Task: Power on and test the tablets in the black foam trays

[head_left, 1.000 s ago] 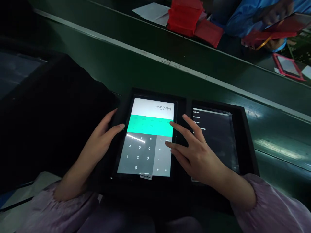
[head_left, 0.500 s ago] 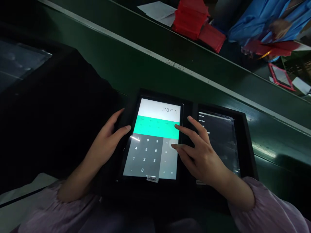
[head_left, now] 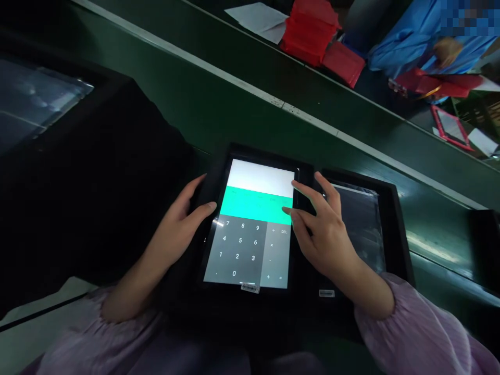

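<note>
Mid-frame, the tablet (head_left: 250,224) shows a blank calculator display (digits just cleared); open right hand (head_left: 324,237) has risen from the DEL key (head_left: 284,232), open left hand (head_left: 177,221) steadies its edge.

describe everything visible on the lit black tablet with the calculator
The black tablet with the lit glass screen lies flat in the left bay of a black tray. Its screen shows a blank white band, a teal band, grey number keys and an operator column. A white barcode sticker sits at its near edge. The left hand grips its left edge; the open right hand touches the screen's right side with fingertips.
</note>
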Demonstrator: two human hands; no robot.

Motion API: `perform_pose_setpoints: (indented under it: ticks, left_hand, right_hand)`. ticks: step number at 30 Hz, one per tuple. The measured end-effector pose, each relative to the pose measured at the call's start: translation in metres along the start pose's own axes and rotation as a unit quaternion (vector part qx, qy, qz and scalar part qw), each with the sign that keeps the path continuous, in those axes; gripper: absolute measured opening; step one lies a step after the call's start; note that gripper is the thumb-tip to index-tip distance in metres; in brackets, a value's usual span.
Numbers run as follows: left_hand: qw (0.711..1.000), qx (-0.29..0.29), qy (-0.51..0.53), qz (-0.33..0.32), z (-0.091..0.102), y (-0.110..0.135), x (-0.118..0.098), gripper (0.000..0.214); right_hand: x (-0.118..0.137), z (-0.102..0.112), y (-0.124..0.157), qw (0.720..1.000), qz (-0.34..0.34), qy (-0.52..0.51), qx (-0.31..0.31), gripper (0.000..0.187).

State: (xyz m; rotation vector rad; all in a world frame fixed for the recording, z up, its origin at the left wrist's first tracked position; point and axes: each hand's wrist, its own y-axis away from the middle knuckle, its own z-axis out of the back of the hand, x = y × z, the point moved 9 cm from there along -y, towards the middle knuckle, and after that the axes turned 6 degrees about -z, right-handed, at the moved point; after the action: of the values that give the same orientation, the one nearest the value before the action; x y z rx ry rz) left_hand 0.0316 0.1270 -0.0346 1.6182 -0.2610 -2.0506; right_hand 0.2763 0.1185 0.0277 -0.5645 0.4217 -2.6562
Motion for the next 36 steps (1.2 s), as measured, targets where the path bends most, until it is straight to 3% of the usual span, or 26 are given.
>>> perform_pose_setpoints:
  ticks: [6, 11, 16, 19, 22, 28, 31, 36]
  left_hand:
    - [1.0, 0.019, -0.004, -0.009, -0.002, 0.003, -0.007, 0.069]
    - [0.996, 0.058, -0.037, -0.057, -0.006, -0.004, -0.003, 0.088]
    - [0.978, 0.1, -0.083, -0.162, -0.008, -0.014, 0.001, 0.091]
    - [0.966, 0.123, -0.118, -0.195, -0.01, -0.017, 0.002, 0.096]
    - [0.958, 0.117, -0.156, -0.211, -0.01, -0.017, -0.002, 0.1]
    - [0.963, 0.13, -0.15, -0.184, -0.01, -0.018, -0.001, 0.108]
    - [0.967, 0.135, -0.123, -0.177, -0.009, -0.017, 0.001, 0.106]
    - [0.977, 0.122, -0.082, -0.158, -0.009, -0.015, 0.001, 0.094]
  right_hand:
    - [0.005, -0.007, 0.0, 1.0, 0.015, -0.019, 0.013, 0.034]
    - [-0.002, 0.005, 0.002, 1.0, -0.001, -0.02, -0.023, 0.034]
    - [0.033, -0.009, 0.005, 0.995, 0.078, -0.048, 0.042, 0.031]
    - [0.047, -0.023, 0.007, 0.992, 0.088, -0.032, 0.081, 0.032]
    - [0.048, -0.022, 0.007, 0.993, 0.084, -0.014, 0.076, 0.031]
    - [0.007, 0.018, 0.002, 0.999, 0.01, -0.031, -0.039, 0.029]
    - [-0.003, 0.012, 0.002, 0.999, -0.006, -0.02, -0.034, 0.03]
    - [0.011, -0.01, 0.001, 1.0, 0.016, -0.013, 0.007, 0.033]
